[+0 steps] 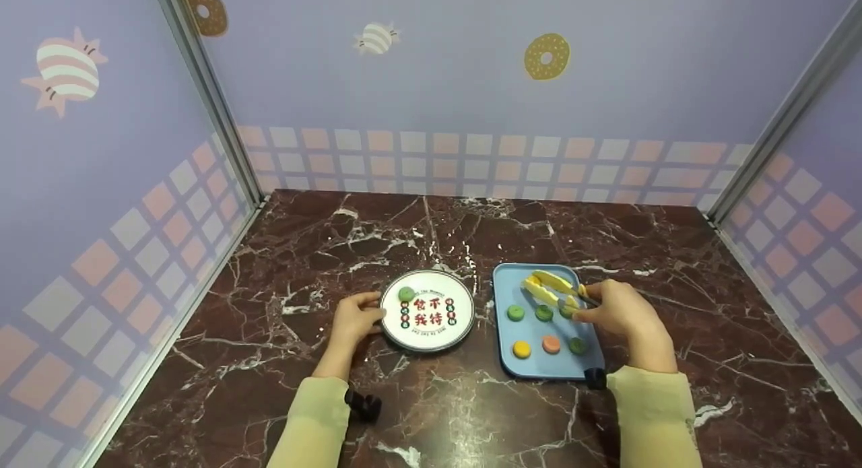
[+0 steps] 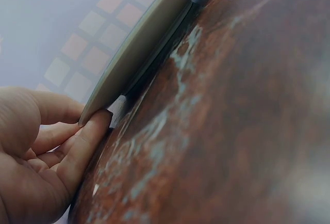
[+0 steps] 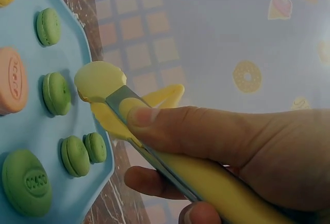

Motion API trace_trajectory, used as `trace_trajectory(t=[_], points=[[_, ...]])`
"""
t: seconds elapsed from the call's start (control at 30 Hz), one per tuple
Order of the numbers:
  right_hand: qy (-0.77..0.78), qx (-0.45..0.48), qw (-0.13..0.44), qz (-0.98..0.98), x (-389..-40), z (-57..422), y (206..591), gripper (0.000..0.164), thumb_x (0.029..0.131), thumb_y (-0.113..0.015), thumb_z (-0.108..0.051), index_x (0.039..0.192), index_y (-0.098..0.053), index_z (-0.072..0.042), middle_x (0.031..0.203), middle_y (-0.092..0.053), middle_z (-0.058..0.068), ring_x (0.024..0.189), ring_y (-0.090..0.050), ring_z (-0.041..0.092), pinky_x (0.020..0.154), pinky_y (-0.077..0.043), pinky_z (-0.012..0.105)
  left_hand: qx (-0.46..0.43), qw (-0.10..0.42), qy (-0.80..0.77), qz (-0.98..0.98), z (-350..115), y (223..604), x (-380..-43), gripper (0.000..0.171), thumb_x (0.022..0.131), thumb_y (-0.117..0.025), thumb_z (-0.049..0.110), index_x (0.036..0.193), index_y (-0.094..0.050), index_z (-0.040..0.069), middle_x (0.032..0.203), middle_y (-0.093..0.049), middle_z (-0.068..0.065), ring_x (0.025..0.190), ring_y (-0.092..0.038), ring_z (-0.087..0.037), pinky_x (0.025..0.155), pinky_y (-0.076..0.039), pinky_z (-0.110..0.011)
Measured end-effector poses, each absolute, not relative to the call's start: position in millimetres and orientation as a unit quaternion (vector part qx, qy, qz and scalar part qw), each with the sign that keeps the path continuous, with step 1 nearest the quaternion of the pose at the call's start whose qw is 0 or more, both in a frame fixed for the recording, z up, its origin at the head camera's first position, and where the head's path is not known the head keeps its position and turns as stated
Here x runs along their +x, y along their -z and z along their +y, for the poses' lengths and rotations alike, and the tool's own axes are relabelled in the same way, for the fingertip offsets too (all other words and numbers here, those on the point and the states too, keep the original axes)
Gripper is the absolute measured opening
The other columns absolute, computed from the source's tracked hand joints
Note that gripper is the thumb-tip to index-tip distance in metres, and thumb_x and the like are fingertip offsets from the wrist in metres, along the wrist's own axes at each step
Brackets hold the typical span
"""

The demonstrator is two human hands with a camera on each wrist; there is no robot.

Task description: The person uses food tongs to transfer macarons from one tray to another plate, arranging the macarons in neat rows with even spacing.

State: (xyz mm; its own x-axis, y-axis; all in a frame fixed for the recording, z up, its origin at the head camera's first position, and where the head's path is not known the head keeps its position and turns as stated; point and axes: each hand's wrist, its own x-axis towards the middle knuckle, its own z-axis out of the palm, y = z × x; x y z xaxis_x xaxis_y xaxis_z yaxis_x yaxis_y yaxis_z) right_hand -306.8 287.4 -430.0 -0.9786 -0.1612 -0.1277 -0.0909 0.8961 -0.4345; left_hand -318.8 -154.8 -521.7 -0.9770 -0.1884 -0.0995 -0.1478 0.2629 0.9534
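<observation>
My left hand pinches the rim of a round white plate, thumb above and fingers below, as the left wrist view shows. The plate has red Chinese characters, and a green macaron sits near its upper left edge. My right hand grips yellow tongs, thumb on top of the handle. Their yellow heads are over the far part of a blue tray. On that tray lie several green macarons, a pink macaron and a yellow macaron. No macaron shows between the tong heads.
A dark red marble tabletop with white veins lies under everything. Lilac panels with sweets and check patterns stand at the back and both sides, joined by metal posts. The plate is left of the tray, a narrow gap between them.
</observation>
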Motion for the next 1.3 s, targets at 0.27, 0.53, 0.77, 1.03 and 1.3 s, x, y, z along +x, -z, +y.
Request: trace_trajectory(t=[0.27, 0.53, 0.77, 1.03, 1.3], points=[[0.208, -0.090, 0.060, 0.972, -302.4, 276.2, 421.5, 0.047, 0.088, -0.080, -0.030, 0.125, -0.072, -0.002, 0.105, -0.076, 0.016, 0.082, -0.065, 0.025, 0.069, -0.054, 0.040, 0.109, 0.013, 0.601, -0.791, -154.6, 520.4, -317.7, 0.045, 0.088, -0.066, -0.003, 0.133, -0.064, -0.008, 0.124, -0.066, -0.030, 0.100, -0.071, -0.033, 0.066, -0.067, -0.031], [0.194, -0.116, 0.050, 0.973, -297.9, 258.8, 415.0, 0.043, 0.087, -0.080, -0.027, 0.122, -0.073, -0.003, 0.101, -0.075, 0.014, 0.070, -0.055, 0.017, 0.059, -0.042, 0.030, 0.113, 0.013, 0.601, -0.791, -154.5, 521.1, -318.5, 0.044, 0.089, -0.066, -0.004, 0.133, -0.063, -0.009, 0.123, -0.066, -0.030, 0.098, -0.071, -0.031, 0.066, -0.068, -0.031], [0.192, -0.136, 0.036, 0.971, -296.0, 242.3, 415.0, 0.018, 0.087, -0.079, -0.025, 0.089, -0.068, -0.010, 0.075, -0.063, 0.003, 0.061, -0.048, 0.016, 0.055, -0.037, 0.029, 0.112, 0.015, 0.603, -0.789, -153.9, 521.0, -318.8, 0.044, 0.088, -0.067, -0.004, 0.132, -0.064, -0.009, 0.122, -0.066, -0.031, 0.095, -0.071, -0.029, 0.067, -0.068, -0.031], [0.162, -0.169, 0.051, 0.971, -300.1, 217.4, 410.1, 0.046, 0.088, -0.079, -0.026, 0.131, -0.071, -0.009, 0.116, -0.076, 0.015, 0.080, -0.068, 0.021, 0.065, -0.054, 0.037, 0.113, 0.019, 0.600, -0.792, -153.6, 520.9, -319.0, 0.045, 0.086, -0.067, -0.004, 0.131, -0.065, -0.009, 0.120, -0.068, -0.029, 0.091, -0.072, -0.025, 0.064, -0.067, -0.030], [0.157, -0.210, 0.047, 0.964, -309.0, 183.2, 408.7, 0.014, 0.086, -0.083, -0.026, 0.090, -0.071, -0.018, 0.077, -0.068, -0.003, 0.059, -0.052, 0.013, 0.053, -0.041, 0.026, 0.112, 0.023, 0.603, -0.789, -153.0, 521.5, -319.0, 0.045, 0.085, -0.067, -0.005, 0.130, -0.066, -0.008, 0.119, -0.069, -0.029, 0.086, -0.071, -0.021, 0.062, -0.067, -0.029]])
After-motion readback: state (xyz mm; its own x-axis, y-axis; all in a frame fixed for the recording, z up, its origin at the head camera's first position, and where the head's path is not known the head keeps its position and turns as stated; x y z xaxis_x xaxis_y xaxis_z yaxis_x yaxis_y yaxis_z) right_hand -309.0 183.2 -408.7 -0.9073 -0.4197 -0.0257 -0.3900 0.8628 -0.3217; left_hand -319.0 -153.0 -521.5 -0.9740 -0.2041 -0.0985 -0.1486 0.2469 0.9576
